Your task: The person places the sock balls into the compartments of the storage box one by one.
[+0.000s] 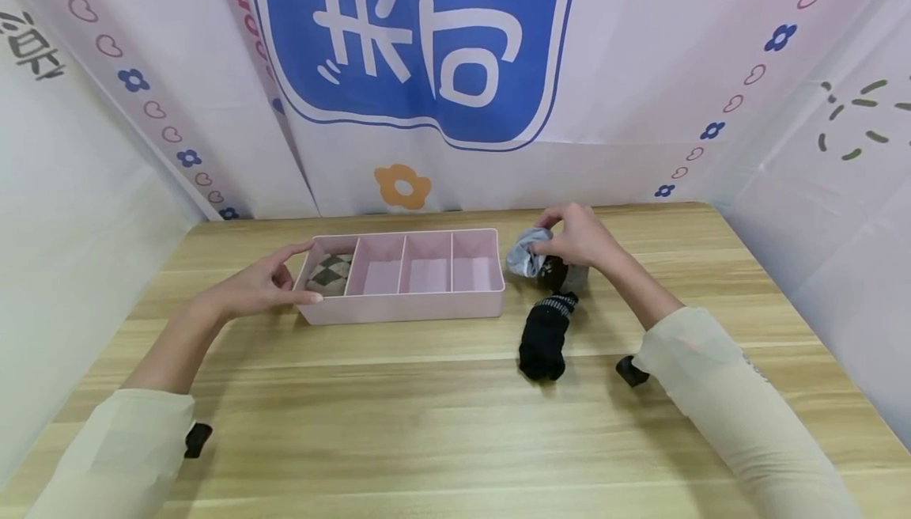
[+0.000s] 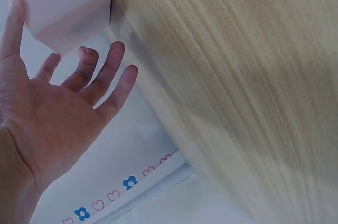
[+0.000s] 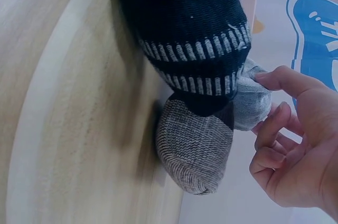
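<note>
A pink four-section storage box stands at the back of the table. My left hand holds its left end, thumb on the front rim and index finger at the back corner; the other fingers are loosely bent. In the leftmost section lies a rolled checkered sock. Right of the box, my right hand pinches a bunched light blue-grey sock between thumb and fingers. Close beside it sits a rolled grey-brown sock with a dark patch. Nearer me lies a rolled black sock with white stripes.
The wooden table reaches to a printed cloth backdrop behind the box, with white cloth walls at both sides. The other three box sections hold nothing. Small black straps hang near both sleeves.
</note>
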Action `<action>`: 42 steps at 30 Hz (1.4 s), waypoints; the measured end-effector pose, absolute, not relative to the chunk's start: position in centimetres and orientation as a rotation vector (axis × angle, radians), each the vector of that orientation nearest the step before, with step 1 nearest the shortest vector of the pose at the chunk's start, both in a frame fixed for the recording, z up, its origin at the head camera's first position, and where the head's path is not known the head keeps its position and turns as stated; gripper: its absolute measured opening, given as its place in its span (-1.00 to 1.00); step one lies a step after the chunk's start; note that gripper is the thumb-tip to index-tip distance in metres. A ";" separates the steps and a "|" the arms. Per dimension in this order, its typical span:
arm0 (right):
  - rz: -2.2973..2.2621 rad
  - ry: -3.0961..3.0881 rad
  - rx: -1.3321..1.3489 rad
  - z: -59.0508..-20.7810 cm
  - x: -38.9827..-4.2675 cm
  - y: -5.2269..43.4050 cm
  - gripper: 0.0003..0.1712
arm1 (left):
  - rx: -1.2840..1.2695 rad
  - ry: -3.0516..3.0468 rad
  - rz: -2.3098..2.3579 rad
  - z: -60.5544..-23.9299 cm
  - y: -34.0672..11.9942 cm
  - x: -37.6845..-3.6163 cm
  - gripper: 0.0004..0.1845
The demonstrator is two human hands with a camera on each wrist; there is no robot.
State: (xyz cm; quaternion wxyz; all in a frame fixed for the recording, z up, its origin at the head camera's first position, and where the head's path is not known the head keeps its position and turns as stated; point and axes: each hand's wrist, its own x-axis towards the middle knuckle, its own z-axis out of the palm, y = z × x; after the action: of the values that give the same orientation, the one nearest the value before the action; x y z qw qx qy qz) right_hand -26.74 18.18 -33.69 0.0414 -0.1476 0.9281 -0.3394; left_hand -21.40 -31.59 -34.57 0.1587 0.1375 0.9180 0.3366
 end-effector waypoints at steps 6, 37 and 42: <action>-1.082 2.834 -0.468 -33.4 -26.6 18.1 -0.65 | 0.396 2.609 0.982 -34.6 -31.7 -21.5 0.07; -1.172 2.897 -0.514 -30.5 -26.1 17.4 -0.60 | 0.370 2.603 0.990 -34.7 -31.6 -21.4 0.08; -1.217 2.916 -0.529 -30.2 -26.2 17.3 -0.60 | 0.371 2.598 1.000 -34.8 -31.7 -21.5 0.08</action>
State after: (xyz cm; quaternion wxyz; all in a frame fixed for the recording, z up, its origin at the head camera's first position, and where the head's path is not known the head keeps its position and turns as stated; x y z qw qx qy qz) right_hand -26.20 17.29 -30.16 -0.0312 -0.1651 0.9097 -0.3797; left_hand -21.45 -31.73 -34.78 0.1655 0.1302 0.9123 0.3512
